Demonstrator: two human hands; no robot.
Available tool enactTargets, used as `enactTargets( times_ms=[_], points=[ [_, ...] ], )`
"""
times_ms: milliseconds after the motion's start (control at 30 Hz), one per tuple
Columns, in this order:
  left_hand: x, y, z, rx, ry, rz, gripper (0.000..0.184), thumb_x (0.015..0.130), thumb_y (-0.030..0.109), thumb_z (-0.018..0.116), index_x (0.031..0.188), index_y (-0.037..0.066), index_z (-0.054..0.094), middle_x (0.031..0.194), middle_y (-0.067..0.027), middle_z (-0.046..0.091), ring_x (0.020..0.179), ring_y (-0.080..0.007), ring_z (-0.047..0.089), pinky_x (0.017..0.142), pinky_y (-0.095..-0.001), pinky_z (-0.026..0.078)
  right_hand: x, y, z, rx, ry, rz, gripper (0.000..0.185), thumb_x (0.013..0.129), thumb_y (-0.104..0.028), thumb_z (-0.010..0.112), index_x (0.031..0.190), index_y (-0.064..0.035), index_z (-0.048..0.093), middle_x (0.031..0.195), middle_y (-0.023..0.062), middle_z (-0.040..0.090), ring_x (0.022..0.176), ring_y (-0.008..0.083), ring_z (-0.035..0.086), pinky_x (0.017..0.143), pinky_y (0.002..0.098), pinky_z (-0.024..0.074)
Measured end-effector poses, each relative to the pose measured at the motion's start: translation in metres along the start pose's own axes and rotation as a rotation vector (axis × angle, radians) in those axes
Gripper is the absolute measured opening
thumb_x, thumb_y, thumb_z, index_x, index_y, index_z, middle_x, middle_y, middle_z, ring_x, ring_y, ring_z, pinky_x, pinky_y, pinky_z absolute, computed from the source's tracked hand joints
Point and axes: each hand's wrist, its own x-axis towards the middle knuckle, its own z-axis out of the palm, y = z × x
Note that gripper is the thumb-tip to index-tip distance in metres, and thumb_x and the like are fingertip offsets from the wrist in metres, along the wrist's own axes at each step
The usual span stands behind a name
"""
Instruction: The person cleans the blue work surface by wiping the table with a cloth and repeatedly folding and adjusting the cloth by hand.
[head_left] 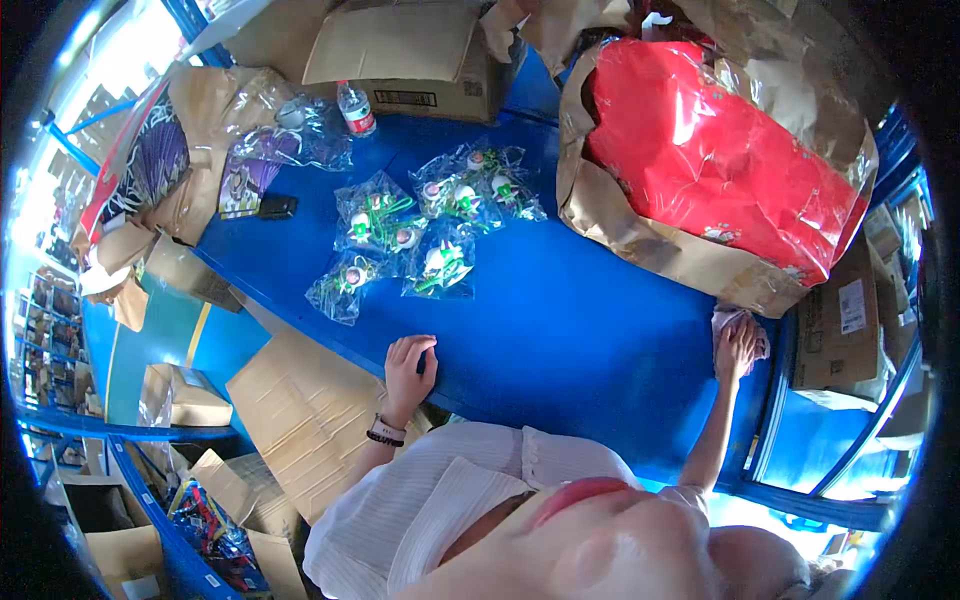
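Note:
My right hand (pixel 738 345) presses a crumpled pale pinkish cloth (pixel 762 341) on the right end of the blue table (pixel 560 330), just below a large paper bag. Near the table's front edge my left hand (pixel 410 368) rests with its fingers curved and nothing visible in it. Beyond it lie several clear plastic packets (pixel 440 262) holding small white and green items. A black item (pixel 278 207) sits at the left beside a purple packet (pixel 250 178).
The brown paper bag (pixel 640 235) with red wrapping (pixel 700 140) fills the back right. A bottle (pixel 356 110) stands before a cardboard box (pixel 420 95). Another box (pixel 840 320) is right of the table; cardboard (pixel 310 420) and an open box (pixel 255 500) lie at lower left.

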Motion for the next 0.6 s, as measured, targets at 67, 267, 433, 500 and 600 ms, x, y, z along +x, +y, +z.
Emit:
enactTargets(
  times_ms=[67,267,433,500,600],
  points=[
    [0.003,0.0,-0.001,-0.008,-0.009,0.005,0.019,0.078,0.003,0.061,0.096,0.008,0.06,0.099,-0.0028,0.064,0.081,-0.0231,0.057,0.077,-0.0325,0.044,-0.003,-0.008,-0.006,-0.029,-0.034,-0.008,0.06,0.089,-0.04,0.047,0.138,-0.0067,0.038,0.14,0.0194,0.04,0.127,0.0399,0.037,0.105,0.0482,0.0293],
    [0.002,0.006,-0.004,-0.028,-0.041,0.003,0.019,0.077,0.003,0.061,0.095,0.008,0.06,0.099,-0.0028,0.064,0.082,-0.0228,0.057,0.077,-0.0326,0.044,-0.052,-0.104,-0.046,0.098,0.066,-0.247,0.06,0.082,-0.031,0.053,0.132,-0.0004,0.042,0.138,0.0259,0.036,0.125,0.0462,0.035,0.102,0.0607,0.0269],
    [0.005,0.004,-0.002,-0.027,-0.036,0.014,0.019,0.077,0.002,0.061,0.095,0.008,0.06,0.099,-0.0033,0.064,0.082,-0.0231,0.057,0.077,-0.0325,0.044,-0.11,-0.238,-0.122,0.233,0.03,-0.549,0.055,0.078,-0.029,0.057,0.121,0.0036,0.049,0.134,0.028,0.04,0.123,0.0461,0.038,0.101,0.0605,0.0298],
    [0.003,0.003,-0.003,-0.025,-0.032,0.007,0.019,0.076,0.002,0.061,0.095,0.008,0.06,0.1,-0.0036,0.064,0.082,-0.0233,0.057,0.077,-0.0325,0.044,-0.128,-0.276,-0.148,0.369,-0.06,-0.675,0.056,0.078,-0.03,0.057,0.122,0.0046,0.049,0.134,0.0283,0.04,0.125,0.0459,0.036,0.101,0.061,0.0291],
    [0.001,0.003,-0.005,-0.047,-0.027,0.002,0.019,0.076,0.002,0.061,0.094,0.008,0.059,0.1,-0.0039,0.064,0.081,-0.0235,0.057,0.078,-0.0326,0.043,-0.148,-0.308,-0.176,0.479,-0.08,-0.804,0.061,0.076,-0.023,0.06,0.128,0.0045,0.043,0.138,0.0294,0.034,0.127,0.047,0.033,0.105,0.059,0.0254]
  ],
)
